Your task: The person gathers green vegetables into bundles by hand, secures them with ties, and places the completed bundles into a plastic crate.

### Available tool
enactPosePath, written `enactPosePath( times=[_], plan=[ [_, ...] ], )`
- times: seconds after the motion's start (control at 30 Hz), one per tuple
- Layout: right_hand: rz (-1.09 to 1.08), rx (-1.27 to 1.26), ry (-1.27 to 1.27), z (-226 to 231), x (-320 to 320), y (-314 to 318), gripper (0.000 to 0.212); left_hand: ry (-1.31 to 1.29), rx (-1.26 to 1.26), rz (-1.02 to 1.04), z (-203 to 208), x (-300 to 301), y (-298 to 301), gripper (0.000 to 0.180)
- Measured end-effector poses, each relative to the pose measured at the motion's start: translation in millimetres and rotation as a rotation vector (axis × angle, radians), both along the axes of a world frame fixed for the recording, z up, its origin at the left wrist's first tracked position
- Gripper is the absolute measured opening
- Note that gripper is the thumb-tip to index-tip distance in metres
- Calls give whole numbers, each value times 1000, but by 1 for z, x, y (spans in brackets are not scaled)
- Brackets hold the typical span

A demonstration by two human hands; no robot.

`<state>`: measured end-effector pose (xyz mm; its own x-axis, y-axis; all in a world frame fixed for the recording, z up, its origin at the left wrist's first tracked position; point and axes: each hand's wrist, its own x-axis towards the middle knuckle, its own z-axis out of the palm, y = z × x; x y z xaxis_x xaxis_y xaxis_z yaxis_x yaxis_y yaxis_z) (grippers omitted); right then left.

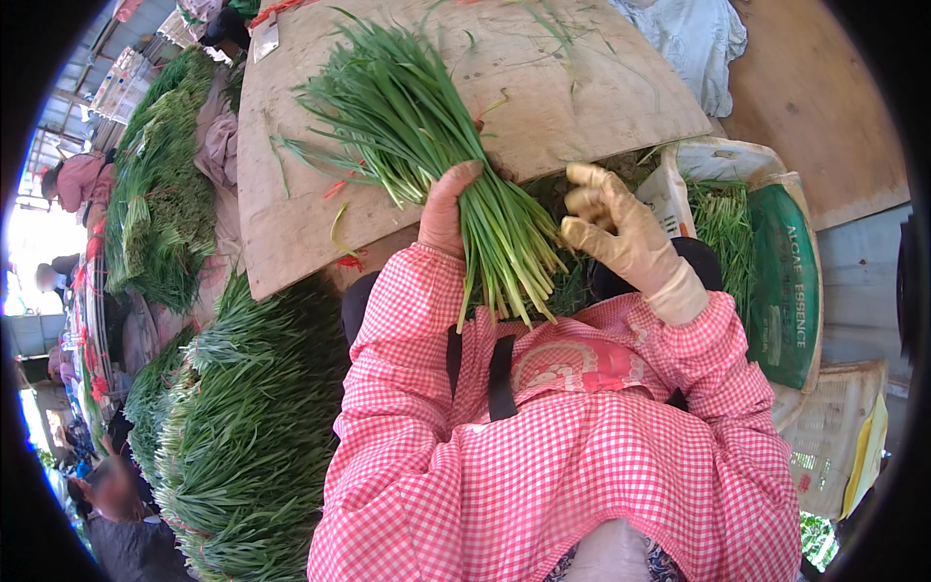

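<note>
A thick bunch of garlic chives (407, 107) is gripped near its middle by my left hand (447, 209), which is bare and wrapped round the stems. The green leaves fan out toward the far left over a wooden board (601, 107), while the pale cut ends point toward my lap. To the right of those ends, my right hand (621, 228) is raised in a worn, yellowish glove. Its fingers are partly bent and spread from the thumb, with nothing visible between them. A small gap separates it from the stems.
Right of me stands a white crate (679, 184) with chives inside and a green printed bag (784, 281) against its side. Large heaps of chives (252, 417) lie at left. A pale cloth sack (684, 48) rests behind the board. Other people (121, 514) are at far left.
</note>
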<state>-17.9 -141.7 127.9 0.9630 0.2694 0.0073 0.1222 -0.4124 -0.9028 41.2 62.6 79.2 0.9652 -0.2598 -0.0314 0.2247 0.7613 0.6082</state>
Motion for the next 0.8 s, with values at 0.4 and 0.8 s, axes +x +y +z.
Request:
enactPosePath(
  times=[0.4,0.8],
  plan=[
    [-94,368,215,-96,-6,35,99,103,332,-16,-28,-16,-49,35],
    [-354,901,584,-119,-4,25,53,335,235,-252,-61,-92,-60,61]
  ],
)
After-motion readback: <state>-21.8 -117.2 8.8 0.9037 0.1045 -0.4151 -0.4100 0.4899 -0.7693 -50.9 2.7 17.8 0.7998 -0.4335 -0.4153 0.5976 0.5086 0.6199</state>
